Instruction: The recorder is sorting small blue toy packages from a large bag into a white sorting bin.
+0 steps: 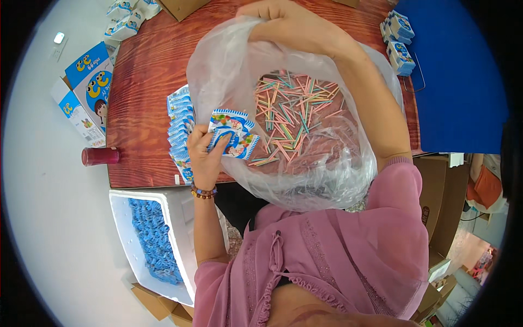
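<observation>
My left hand (206, 158) pinches a couple of small blue-and-white sachets (235, 143) between thumb and fingers, beside the near left rim of a large clear plastic bag (218, 62). The bag lies spread wide on the table, with many thin pink, yellow and green sticks (286, 111) loose inside. Reaching over the bag, my right hand (269, 12) is closed on its far rim, its fingertips partly hidden. Close to my left hand, a row of overlapping sachets (181, 128) lies on the wood.
A white foam box (182, 229) full of blue packets stands below the table's near left edge. A red-lidded jar (101, 156) and a printed carton (90, 82) are at the left. Stacked packets (401, 57) sit at the far right of the red wooden table (144, 71).
</observation>
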{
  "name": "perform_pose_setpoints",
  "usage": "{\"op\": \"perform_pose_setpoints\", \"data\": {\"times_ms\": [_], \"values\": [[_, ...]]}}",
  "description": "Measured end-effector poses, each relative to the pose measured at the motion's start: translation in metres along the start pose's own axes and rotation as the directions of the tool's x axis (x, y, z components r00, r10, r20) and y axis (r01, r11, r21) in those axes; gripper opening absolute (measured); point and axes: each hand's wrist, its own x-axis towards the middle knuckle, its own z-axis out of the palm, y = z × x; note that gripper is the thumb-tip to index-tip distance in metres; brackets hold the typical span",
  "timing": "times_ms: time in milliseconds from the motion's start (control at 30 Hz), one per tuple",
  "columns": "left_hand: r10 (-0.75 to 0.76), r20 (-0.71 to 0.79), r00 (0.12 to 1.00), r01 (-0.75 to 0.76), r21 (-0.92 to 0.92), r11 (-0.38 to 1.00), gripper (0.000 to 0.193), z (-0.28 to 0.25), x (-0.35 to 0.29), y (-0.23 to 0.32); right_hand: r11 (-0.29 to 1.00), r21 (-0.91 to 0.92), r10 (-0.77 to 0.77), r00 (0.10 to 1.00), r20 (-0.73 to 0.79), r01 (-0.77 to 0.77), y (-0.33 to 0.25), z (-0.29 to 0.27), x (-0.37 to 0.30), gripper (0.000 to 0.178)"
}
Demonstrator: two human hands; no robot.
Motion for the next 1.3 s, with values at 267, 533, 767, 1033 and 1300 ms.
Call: {"op": "perform_pose_setpoints", "data": {"times_ms": [267, 533, 767, 1033, 1300], "values": [[-0.266, 0.141, 0.954, 0.292, -0.218, 0.931, 0.018, 0.014, -0.003, -0.029, 0.546, -0.798, 0.464, 0.885, 0.034, -0.256, 0.119, -0.013, 0.029, 0.096], [-0.313, 0.147, 0.938, 0.329, -0.094, 0.940, 0.019, 0.038, -0.002, -0.048, 0.542, -0.787, 0.485, 0.875, 0.006, -0.295, 0.173, -0.005, 0.034, 0.072], [-0.267, 0.030, 0.963, 0.260, -0.349, 0.900, 0.015, 0.042, 0.003, -0.021, 0.796, -0.598, 0.179, 0.980, 0.086, -0.093, 0.113, -0.025, -0.024, 0.034], [-0.083, 0.215, 0.973, 0.149, -0.308, 0.940, 0.016, 0.054, -0.014, 0.005, 0.859, -0.342, 0.473, 0.848, 0.241, -0.381, 0.072, -0.028, -0.113, 0.049], [-0.051, 0.277, 0.959, 0.102, -0.171, 0.980, 0.014, 0.062, -0.012, 0.010, 0.866, -0.499, -0.002, 0.999, -0.044, -0.021, 0.095, -0.047, -0.012, 0.029]]}}
